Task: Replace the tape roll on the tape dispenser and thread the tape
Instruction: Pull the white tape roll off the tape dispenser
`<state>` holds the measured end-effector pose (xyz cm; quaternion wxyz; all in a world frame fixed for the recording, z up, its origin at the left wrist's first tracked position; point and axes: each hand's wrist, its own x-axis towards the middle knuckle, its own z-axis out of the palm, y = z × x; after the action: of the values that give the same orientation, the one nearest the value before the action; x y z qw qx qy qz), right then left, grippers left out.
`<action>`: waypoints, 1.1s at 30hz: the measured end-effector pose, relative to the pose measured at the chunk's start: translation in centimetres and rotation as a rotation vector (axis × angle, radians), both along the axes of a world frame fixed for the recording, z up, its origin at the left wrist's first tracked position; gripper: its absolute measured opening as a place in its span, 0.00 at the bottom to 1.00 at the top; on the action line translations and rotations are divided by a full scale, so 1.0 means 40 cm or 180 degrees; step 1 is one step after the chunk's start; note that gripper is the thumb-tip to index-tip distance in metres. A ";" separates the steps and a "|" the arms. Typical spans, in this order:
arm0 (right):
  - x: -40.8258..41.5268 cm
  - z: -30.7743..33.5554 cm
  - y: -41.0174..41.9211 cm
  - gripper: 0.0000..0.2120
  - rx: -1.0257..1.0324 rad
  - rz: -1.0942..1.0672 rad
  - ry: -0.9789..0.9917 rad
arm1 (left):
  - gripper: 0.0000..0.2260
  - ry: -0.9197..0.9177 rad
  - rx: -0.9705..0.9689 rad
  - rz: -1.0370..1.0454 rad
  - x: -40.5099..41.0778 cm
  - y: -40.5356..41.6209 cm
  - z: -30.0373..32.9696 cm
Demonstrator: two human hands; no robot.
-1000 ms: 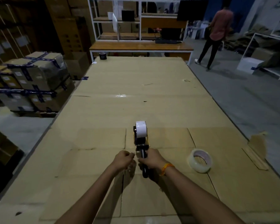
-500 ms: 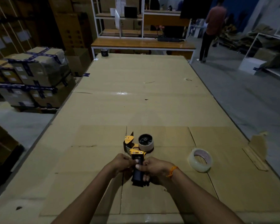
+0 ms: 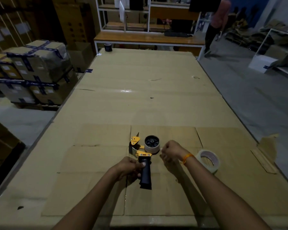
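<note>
A yellow and black tape dispenser (image 3: 140,152) lies on its side on the cardboard-covered table (image 3: 140,97). A whitish tape roll (image 3: 152,145) sits on its hub, open face up. My left hand (image 3: 130,166) grips the dark handle (image 3: 145,173). My right hand (image 3: 172,151) is just right of the roll, fingers pinched at the roll's edge; whether it holds the tape end is too small to tell. A second roll of clear tape (image 3: 208,161) lies flat on the table to the right of my right wrist.
A dark tape roll (image 3: 108,47) stands at the table's far left corner. Stacked taped cartons (image 3: 32,72) sit on the floor to the left. A torn cardboard flap (image 3: 264,156) lies at the table's right edge. A person (image 3: 218,24) walks by the far shelving.
The dispenser went from standing upright to lying on its side. My right hand left the handle and moved right to the roll's edge; my left hand stayed on the handle.
</note>
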<state>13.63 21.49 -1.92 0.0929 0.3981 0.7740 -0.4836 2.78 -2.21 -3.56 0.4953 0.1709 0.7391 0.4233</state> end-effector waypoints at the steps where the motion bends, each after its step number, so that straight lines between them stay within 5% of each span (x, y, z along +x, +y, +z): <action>1: -0.014 -0.007 0.010 0.14 0.0001 -0.0157 0.0032 | 0.18 -0.0033 0.0026 -0.0026 0.002 0.000 0.001; 8: -0.072 0.009 -0.012 0.24 -0.0905 -0.0991 0.0257 | 0.18 -0.0411 0.0221 -0.0047 0.021 -0.011 0.000; 12: -0.090 0.000 -0.011 0.12 -0.0853 -0.1057 0.0150 | 0.18 -0.0513 0.0228 -0.0057 0.019 -0.011 -0.002; 19: -0.132 -0.012 -0.006 0.13 -0.0538 -0.0920 -0.0234 | 0.17 -0.0554 0.0222 -0.0140 0.019 -0.003 -0.017; 33: -0.151 0.021 -0.022 0.11 -0.0561 -0.0648 -0.0614 | 0.22 -0.1160 0.0849 0.0732 0.076 0.010 -0.081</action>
<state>7.59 20.61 -1.07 0.1518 0.5093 0.6717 -0.5161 5.82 -1.80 -6.81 0.5420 0.0704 0.5899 0.5944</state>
